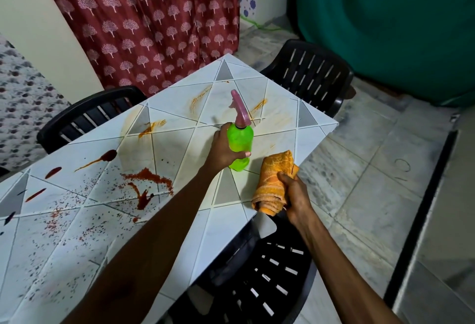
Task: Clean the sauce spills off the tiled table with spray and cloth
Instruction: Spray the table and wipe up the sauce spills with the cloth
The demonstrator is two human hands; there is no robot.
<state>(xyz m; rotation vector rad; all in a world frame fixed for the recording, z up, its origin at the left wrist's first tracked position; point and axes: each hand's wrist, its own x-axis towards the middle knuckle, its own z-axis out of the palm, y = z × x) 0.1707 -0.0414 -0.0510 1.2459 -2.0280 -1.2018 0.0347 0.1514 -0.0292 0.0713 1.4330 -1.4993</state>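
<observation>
What we hold in our left hand (222, 150): the green spray bottle (240, 141), fingers curled round its body.
Bottle: roughly upright at frame centre, with the pink trigger head (240, 107) on top; we cannot tell whether its base touches the tiles.
Bottle contents: hidden by the bright green plastic, so we cannot read a level.
Right hand (295, 196): clenched round a bunched orange cloth (276, 177) at the table's right edge, just right of the bottle.
Tiled table (180, 148): white tiles with grey triangles.
Sauce spills (146, 182): dark red splatter and drips left of our left forearm.
Orange smears (199, 98): above and left of the bottle.
Black slatted chairs (308, 76): upper right, left and bottom of frame.
</observation>
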